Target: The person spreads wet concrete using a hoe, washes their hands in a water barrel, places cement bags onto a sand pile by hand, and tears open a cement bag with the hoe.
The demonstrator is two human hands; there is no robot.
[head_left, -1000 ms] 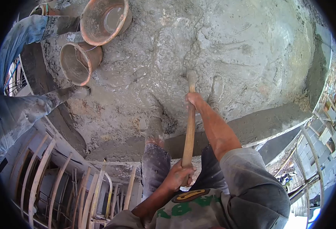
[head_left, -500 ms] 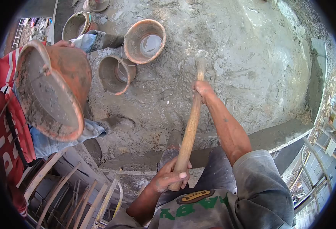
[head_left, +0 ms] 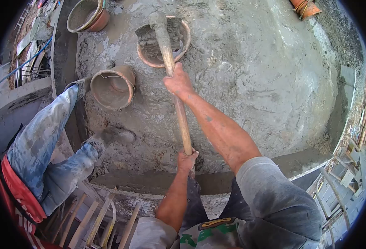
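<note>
Both my hands grip the wooden handle of a hoe (head_left: 182, 120), its head caked with wet concrete. My right hand (head_left: 178, 81) is closed around the upper shaft. Lower down, near the handle's end, my left hand (head_left: 187, 160) is wrapped round it. The hoe's head lies over an orange bucket (head_left: 186, 41), with grey concrete at its mouth; how much sits on the blade or inside the bucket I cannot make out. Wet concrete (head_left: 249, 95) spreads below and to the right.
A second bucket (head_left: 129, 79) stands tilted at left, beside a co-worker's muddy boots and jeans (head_left: 46, 124). More buckets (head_left: 97, 20) are at the upper left, and orange ones (head_left: 307, 9) at the upper right. Formwork boards (head_left: 311, 166) edge the concrete; wooden bars (head_left: 83, 224) lie below left.
The hoe head has moved from the concrete leftward to the bucket, both hands going with it. The co-worker has bent away left, and the large bucket they held is out of view.
</note>
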